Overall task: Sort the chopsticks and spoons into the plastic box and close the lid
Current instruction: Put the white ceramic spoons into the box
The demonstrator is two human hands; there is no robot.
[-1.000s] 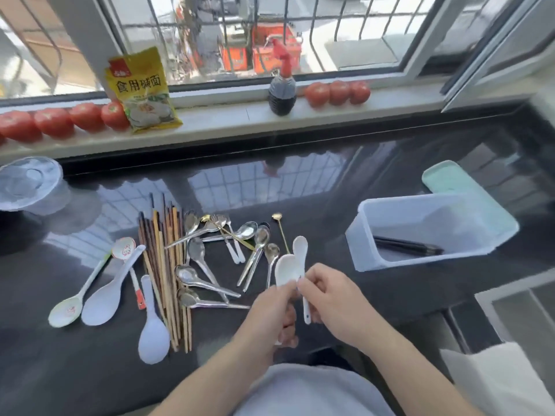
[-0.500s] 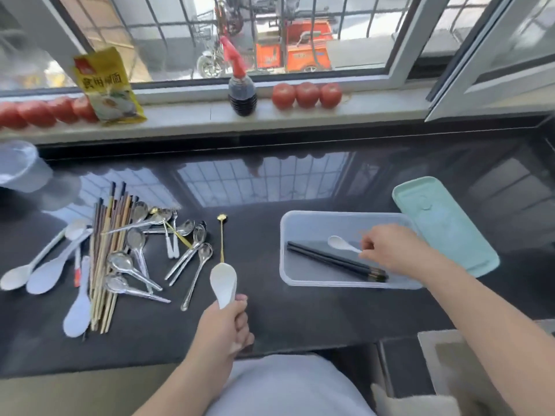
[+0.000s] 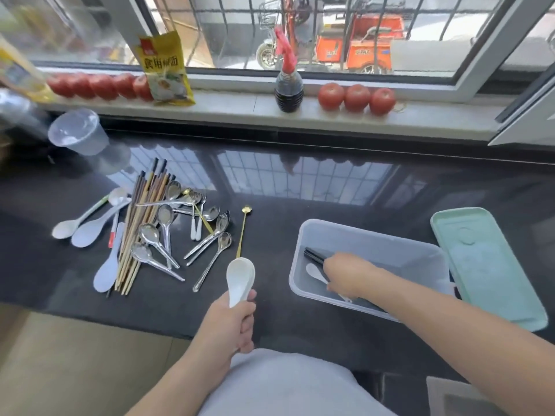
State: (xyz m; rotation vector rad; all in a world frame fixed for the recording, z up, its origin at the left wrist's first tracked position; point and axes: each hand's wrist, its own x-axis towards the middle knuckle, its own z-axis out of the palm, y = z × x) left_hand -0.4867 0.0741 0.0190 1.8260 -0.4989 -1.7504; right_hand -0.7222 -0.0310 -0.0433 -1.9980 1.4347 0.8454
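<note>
A clear plastic box [image 3: 372,235] stands open on the dark counter, with black chopsticks [image 3: 313,255] and a small white spoon [image 3: 313,271] inside. My right hand [image 3: 345,274] is down in the box and pinches that spoon's handle. My left hand [image 3: 229,322] grips the handle of a broad white ceramic spoon [image 3: 240,279], bowl up, in front of the box's left side. The mint green lid [image 3: 486,265] lies flat to the right of the box. A pile of wooden chopsticks [image 3: 141,232] and metal spoons [image 3: 186,232] lies at the left.
Several white plastic spoons [image 3: 90,226] lie left of the pile, and a gold stirrer [image 3: 244,229] lies right of it. A clear lidded cup [image 3: 78,135] stands at the back left. On the sill are tomatoes [image 3: 356,97], a dark bottle [image 3: 289,91] and a yellow packet [image 3: 165,70].
My right hand carried the small white spoon from beside my left hand into the box and lowered it toward the near-left corner. My left hand stays in front, holding the broad white spoon.
</note>
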